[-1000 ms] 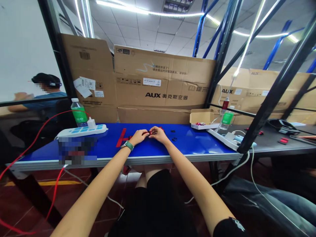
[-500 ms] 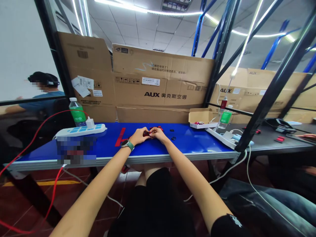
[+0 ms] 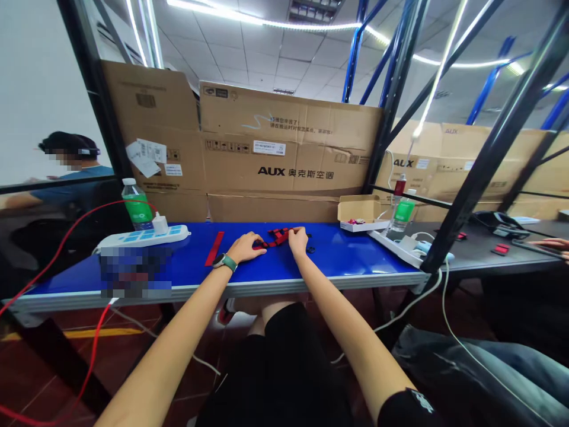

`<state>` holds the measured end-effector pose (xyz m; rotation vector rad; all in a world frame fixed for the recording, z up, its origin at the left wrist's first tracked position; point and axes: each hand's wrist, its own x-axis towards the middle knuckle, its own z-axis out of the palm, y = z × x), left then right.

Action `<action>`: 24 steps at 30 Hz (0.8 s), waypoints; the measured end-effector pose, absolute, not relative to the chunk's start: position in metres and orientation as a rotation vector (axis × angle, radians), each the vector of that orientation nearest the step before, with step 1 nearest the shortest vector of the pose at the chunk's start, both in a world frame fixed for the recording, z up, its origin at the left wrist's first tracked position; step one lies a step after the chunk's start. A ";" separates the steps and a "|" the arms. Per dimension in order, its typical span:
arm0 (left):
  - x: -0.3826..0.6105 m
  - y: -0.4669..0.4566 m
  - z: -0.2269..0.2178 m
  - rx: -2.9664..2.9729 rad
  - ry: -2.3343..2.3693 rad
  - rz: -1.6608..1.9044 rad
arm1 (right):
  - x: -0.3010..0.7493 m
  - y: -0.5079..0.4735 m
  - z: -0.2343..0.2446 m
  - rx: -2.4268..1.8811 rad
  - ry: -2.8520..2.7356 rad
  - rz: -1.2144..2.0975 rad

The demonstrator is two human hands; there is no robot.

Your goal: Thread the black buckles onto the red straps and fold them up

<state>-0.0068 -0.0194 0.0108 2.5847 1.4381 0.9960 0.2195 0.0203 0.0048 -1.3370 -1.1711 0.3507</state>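
Note:
A red and black webbing strap [image 3: 279, 238] lies stretched across the blue table between my hands. My left hand [image 3: 246, 248], with a watch on its wrist, is low over the table. Its thumb and forefinger are closed round the strap's dark left end. My right hand [image 3: 299, 241] pinches the red webbing at its right side. More red and black pieces lie just behind the strap; I cannot tell if they are joined to it. A flat red strip [image 3: 215, 249] is left of my left hand. Right of my right hand sits a small black ring [image 3: 311, 249].
A power strip [image 3: 142, 237] and a green-labelled bottle [image 3: 137, 204] stand at the left. An open small carton [image 3: 362, 213] with red items is at the back right. Another power strip [image 3: 400, 249] lies at the right edge. Cardboard [image 3: 284, 148] walls the back.
My hands were close together over the piece. Now they are apart, with my right hand moved right and the strap showing between them. The view has shifted slightly.

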 end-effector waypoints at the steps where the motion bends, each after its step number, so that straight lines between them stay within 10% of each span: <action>1: -0.007 -0.019 0.010 2.587 1.428 0.978 | 0.219 0.020 0.005 -1.329 -1.186 0.322; 24: -0.006 0.001 0.011 1.961 1.018 1.554 | 0.190 -0.007 0.018 -0.879 -2.166 -0.209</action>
